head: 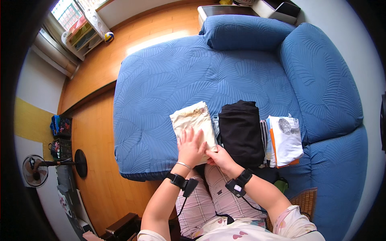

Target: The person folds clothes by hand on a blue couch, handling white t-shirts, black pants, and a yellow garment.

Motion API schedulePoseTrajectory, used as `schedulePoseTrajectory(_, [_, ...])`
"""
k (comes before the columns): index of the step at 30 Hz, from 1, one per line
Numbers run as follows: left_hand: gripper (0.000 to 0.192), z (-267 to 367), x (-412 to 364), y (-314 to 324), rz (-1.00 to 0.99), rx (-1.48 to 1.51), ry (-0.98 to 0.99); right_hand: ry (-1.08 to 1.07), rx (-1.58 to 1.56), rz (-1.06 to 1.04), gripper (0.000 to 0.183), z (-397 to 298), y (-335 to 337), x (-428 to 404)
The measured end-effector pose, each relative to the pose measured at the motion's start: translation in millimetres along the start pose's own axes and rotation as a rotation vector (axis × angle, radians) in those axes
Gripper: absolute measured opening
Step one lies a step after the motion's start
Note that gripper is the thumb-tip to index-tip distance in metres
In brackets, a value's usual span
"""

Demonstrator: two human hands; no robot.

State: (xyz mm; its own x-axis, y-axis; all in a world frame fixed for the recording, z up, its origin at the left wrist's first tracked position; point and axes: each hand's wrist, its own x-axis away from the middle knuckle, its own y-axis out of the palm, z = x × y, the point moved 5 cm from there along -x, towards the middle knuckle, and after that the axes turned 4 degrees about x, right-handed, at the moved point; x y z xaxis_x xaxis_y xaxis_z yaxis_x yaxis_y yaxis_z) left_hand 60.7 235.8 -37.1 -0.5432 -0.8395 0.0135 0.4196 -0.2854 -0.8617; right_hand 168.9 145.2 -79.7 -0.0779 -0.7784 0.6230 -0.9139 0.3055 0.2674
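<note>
A folded cream-coloured garment (193, 120) with a small print near its far edge lies before me on the blue sofa. My left hand (190, 147) rests flat on it, fingers spread. My right hand (219, 156) pinches its lower right edge between thumb and fingers. Just to the right is a stack of folded black clothes (239, 132), with light blue fabric partly hidden between it and the cream garment. Farther right, a folded white shirt (286, 138) with a dark print tops a pile holding orange fabric (273, 144). Striped fabric (264, 138) shows between these piles.
The quilted blue sofa cover (181, 78) spreads beyond the clothes, with cushions (322, 81) at the right and back. A standing fan (36, 171) and black crates (61, 149) are at the left. A woven mat (304, 201) lies at lower right.
</note>
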Motion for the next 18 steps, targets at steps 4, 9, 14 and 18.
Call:
schedulePoseTrajectory(4, [0.055, 2.8, 1.6, 25.3, -0.06, -0.082, -0.034, -0.269, 0.242, 0.164, 0.03, 3.5, -14.0, 6.4])
schedulePoseTrajectory(9, [0.061, -4.8, -6.4, 29.3, -0.142, -0.119, -0.147, -0.722, 0.603, 0.377, 0.042, -61.2, 4.0, 46.2])
schedulePoseTrajectory(14, [0.075, -18.9, -4.8, 46.1, -0.241, -0.259, -0.11, -0.803, 1.048, 0.181, 0.061, -90.6, 35.2, 11.8])
schedulePoseTrajectory(18, [0.088, 12.4, -7.4, 33.3, -0.358, -0.318, -0.123, -0.858, 1.432, 0.221, 0.057, -101.2, 62.3, -22.1])
